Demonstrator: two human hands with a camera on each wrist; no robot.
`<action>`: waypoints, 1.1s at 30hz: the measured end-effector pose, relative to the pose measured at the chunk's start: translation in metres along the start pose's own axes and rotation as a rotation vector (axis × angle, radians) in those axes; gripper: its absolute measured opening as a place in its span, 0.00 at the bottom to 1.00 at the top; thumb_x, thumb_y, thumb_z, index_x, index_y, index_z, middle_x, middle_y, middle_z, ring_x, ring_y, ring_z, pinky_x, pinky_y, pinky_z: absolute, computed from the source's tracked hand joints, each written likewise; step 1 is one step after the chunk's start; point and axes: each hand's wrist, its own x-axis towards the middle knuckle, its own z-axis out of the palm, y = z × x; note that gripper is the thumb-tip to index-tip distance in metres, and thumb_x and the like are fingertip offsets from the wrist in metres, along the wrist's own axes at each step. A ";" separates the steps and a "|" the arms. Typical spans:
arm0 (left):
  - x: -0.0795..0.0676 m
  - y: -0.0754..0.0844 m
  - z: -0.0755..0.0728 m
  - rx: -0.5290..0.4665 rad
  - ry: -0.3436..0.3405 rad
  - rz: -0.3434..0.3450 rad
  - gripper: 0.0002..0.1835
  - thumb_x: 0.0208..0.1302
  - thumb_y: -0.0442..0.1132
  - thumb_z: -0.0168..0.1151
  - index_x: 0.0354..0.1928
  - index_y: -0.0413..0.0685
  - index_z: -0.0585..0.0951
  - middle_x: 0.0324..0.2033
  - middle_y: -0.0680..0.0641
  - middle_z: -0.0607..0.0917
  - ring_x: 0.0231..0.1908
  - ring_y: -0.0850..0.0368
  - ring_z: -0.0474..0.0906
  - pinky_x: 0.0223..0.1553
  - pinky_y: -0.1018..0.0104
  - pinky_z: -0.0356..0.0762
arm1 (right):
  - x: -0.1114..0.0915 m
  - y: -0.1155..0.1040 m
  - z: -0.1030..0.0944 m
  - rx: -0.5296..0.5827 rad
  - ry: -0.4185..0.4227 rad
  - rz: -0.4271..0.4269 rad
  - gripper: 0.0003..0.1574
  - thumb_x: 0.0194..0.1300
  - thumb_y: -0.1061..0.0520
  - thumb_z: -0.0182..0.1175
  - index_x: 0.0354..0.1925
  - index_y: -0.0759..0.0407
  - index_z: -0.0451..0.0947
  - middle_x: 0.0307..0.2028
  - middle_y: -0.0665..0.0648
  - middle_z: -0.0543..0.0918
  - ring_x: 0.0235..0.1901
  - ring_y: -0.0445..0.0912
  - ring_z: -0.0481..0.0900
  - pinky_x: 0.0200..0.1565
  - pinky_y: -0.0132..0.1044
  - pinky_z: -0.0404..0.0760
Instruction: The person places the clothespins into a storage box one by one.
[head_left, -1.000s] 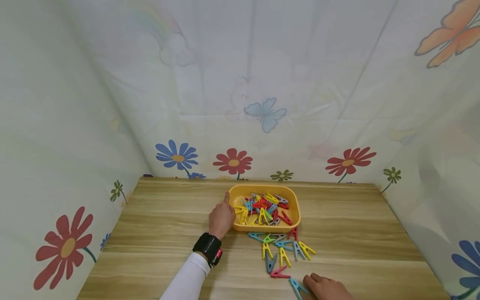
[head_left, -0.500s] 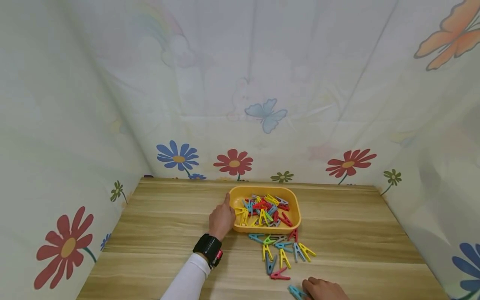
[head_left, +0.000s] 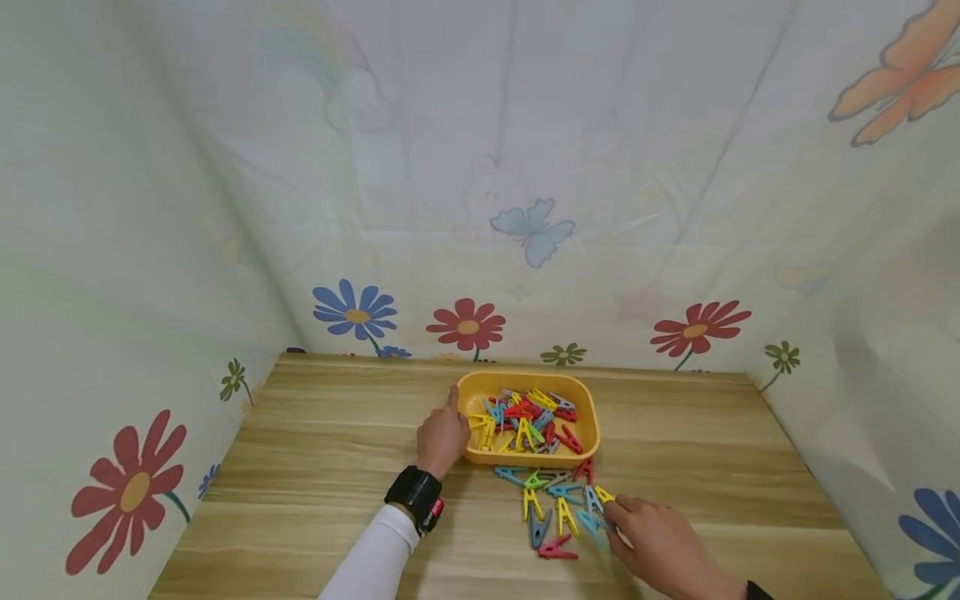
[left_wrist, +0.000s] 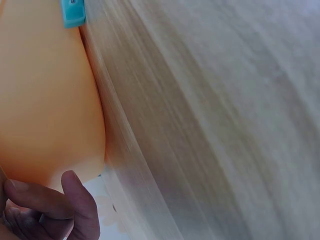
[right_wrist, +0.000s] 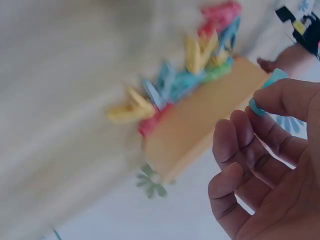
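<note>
My left hand (head_left: pixel 442 437) holds the left side of a yellow plastic basin (head_left: pixel 598 421), its index finger lying along the rim; the thumb's place is hidden. In the left wrist view its curled fingers (left_wrist: pixel 82 205) are at the basin's outer wall (left_wrist: pixel 50 100). Between thumb and index finger, my right hand (head_left: pixel 660 542) pinches a light blue clothespin (head_left: pixel 591 525), over the pile in front of the basin. The other fingers of the right hand (right_wrist: pixel 270 160) are loosely bent in the right wrist view. Several coloured clothespins (head_left: pixel 528 412) lie in the basin.
Loose clothespins in yellow, blue, green, grey and red lie before the basin, among them a pink-red clothespin (head_left: pixel 557 548) nearest the front. A wood-grain table (head_left: pixel 315 467) carries everything. Behind it hangs a pale flowered curtain (head_left: pixel 405 250).
My right hand has picked up the light blue clothespin from the table's front and moved it forward, up to the pile. The left hand and basin have stayed in place.
</note>
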 end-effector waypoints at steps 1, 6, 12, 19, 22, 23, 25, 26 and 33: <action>0.000 0.000 0.000 0.004 0.002 0.002 0.30 0.65 0.40 0.52 0.68 0.45 0.59 0.12 0.50 0.69 0.11 0.57 0.65 0.14 0.60 0.67 | 0.004 0.001 -0.004 -0.009 0.038 -0.019 0.11 0.54 0.55 0.63 0.25 0.45 0.68 0.21 0.39 0.64 0.18 0.34 0.61 0.19 0.33 0.65; -0.003 0.002 0.000 0.008 0.015 0.009 0.30 0.65 0.40 0.53 0.67 0.45 0.60 0.12 0.50 0.69 0.11 0.57 0.65 0.14 0.59 0.68 | 0.028 0.008 -0.022 -0.020 0.162 -0.071 0.11 0.54 0.56 0.62 0.25 0.45 0.69 0.20 0.39 0.63 0.18 0.33 0.61 0.18 0.31 0.64; -0.001 0.003 -0.001 0.012 0.016 0.004 0.30 0.65 0.40 0.52 0.68 0.45 0.60 0.12 0.50 0.69 0.11 0.57 0.64 0.13 0.60 0.67 | 0.061 0.018 -0.037 -0.004 0.226 -0.080 0.07 0.55 0.54 0.63 0.28 0.45 0.72 0.23 0.38 0.68 0.19 0.33 0.64 0.20 0.30 0.69; 0.000 0.003 -0.001 0.020 0.018 0.007 0.30 0.64 0.40 0.53 0.67 0.45 0.60 0.12 0.50 0.69 0.11 0.57 0.65 0.14 0.59 0.67 | 0.099 0.015 -0.037 0.022 0.288 -0.116 0.06 0.57 0.52 0.62 0.31 0.48 0.73 0.24 0.41 0.71 0.18 0.34 0.65 0.18 0.30 0.68; 0.000 0.003 -0.001 0.017 0.018 0.003 0.30 0.64 0.40 0.53 0.67 0.45 0.60 0.13 0.49 0.70 0.11 0.57 0.65 0.14 0.59 0.68 | 0.114 0.012 -0.036 0.028 0.282 -0.105 0.05 0.58 0.53 0.60 0.32 0.49 0.73 0.24 0.41 0.70 0.18 0.35 0.65 0.18 0.31 0.68; 0.000 0.002 0.000 0.019 0.019 0.001 0.30 0.64 0.40 0.53 0.68 0.45 0.60 0.13 0.49 0.70 0.11 0.57 0.65 0.14 0.59 0.68 | 0.119 0.011 -0.035 0.034 0.283 -0.099 0.04 0.58 0.53 0.60 0.32 0.49 0.73 0.24 0.41 0.70 0.18 0.35 0.65 0.18 0.31 0.68; 0.000 0.001 0.002 0.025 0.021 0.001 0.30 0.65 0.40 0.52 0.68 0.46 0.60 0.13 0.49 0.70 0.11 0.57 0.65 0.14 0.59 0.67 | 0.127 0.010 -0.032 0.051 0.288 -0.090 0.04 0.58 0.54 0.60 0.31 0.49 0.73 0.24 0.42 0.70 0.18 0.36 0.65 0.19 0.32 0.68; 0.000 0.000 0.003 0.024 0.018 0.000 0.30 0.65 0.41 0.52 0.68 0.46 0.59 0.13 0.49 0.70 0.11 0.57 0.65 0.14 0.59 0.67 | 0.131 0.010 -0.031 0.059 0.290 -0.081 0.04 0.58 0.54 0.60 0.31 0.49 0.73 0.23 0.41 0.70 0.18 0.36 0.65 0.19 0.32 0.68; 0.000 0.001 0.003 0.012 -0.010 -0.012 0.30 0.66 0.41 0.51 0.68 0.46 0.58 0.12 0.49 0.69 0.11 0.56 0.65 0.13 0.61 0.66 | 0.152 0.010 -0.014 0.052 0.297 -0.041 0.05 0.60 0.52 0.58 0.29 0.48 0.73 0.21 0.41 0.71 0.18 0.36 0.66 0.20 0.34 0.68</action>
